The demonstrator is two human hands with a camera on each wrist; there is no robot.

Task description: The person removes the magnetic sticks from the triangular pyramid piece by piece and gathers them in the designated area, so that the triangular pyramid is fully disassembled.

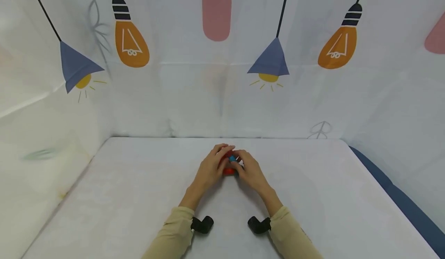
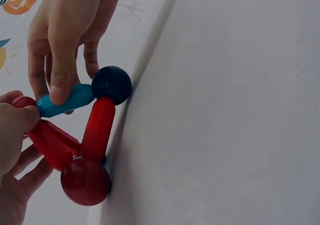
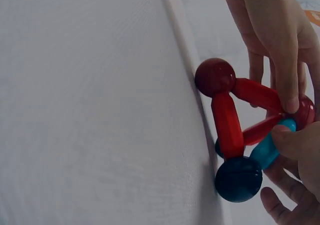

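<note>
So the person's left arm comes in from lower left, in a tan sleeve (image 1: 171, 232) with a black gadget (image 1: 202, 225) at the wrist. The left hand (image 1: 209, 167) angles inward, fingers bent, thumb and fingertips closed around the top red ball (image 3: 305, 112). The frame (image 3: 228, 127) is right between the two hands, standing on the table (image 1: 146, 197) around the middle, toward the far edge. The right hand (image 1: 253, 172) pretty much mirrors the left, thumb and a finger pinching the light blue rod (image 2: 70, 101), other fingers loosely bent and a bit spread.

Looks-wise, the frame's a chunky, smooth, glossy open shape: red rods (image 2: 98, 130) with flat facets, a round dark red ball (image 2: 86, 181) at the low left, a dark blue ball (image 2: 111, 85) at the low right. Another dark ball is mostly hidden behind. Table's matte white. Behind it hangs a creased white sheet (image 1: 191, 96) with flat lamp and bulb prints, and a navy strip (image 1: 396, 191) runs down the far right.
</note>
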